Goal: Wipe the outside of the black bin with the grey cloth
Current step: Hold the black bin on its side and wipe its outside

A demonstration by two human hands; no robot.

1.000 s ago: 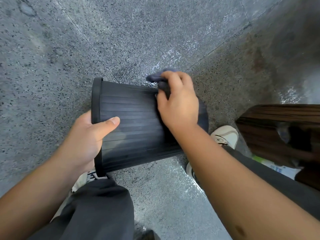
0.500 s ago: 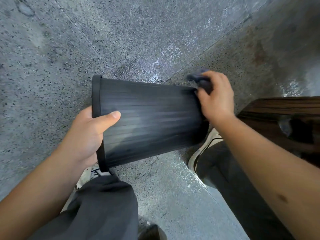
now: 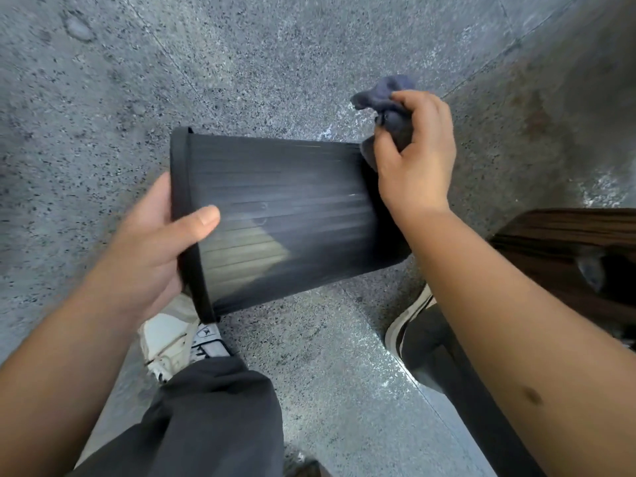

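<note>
Centrally: black bin (image 3: pixel 292 215), ribbed plastic, held on its side above the floor, rim to the viewer's left, base to the right. A pale sheen and a lighter patch show on the lower near wall.

Grey cloth (image 3: pixel 387 98), bunched, at the bin's base end by the upper far edge; one fold hangs down against the corner of the base, the rest sticks up and out to the left of the fingers.

Right hand (image 3: pixel 414 156), fingers curled round the bunched cloth, thumb pressed in on the near side, knuckles up. Wrist sits just beyond the bin's base; forearm runs down to the lower right of the view.

Left hand (image 3: pixel 148 249), gripping the bin at the rim: thumb laid flat along the outer wall, pointing right; palm behind the rim; fingers hidden, whether inside the opening cannot be told. Forearm enters from the lower left.

Below: dark trouser legs (image 3: pixel 206 418), a white shoe (image 3: pixel 172 342) under the rim end, a dark shoe with pale sole (image 3: pixel 409 325) under the base end.

Speckled grey stone floor (image 3: pixel 275 56) throughout. Dark wooden furniture (image 3: pixel 568 242) at the right edge.
</note>
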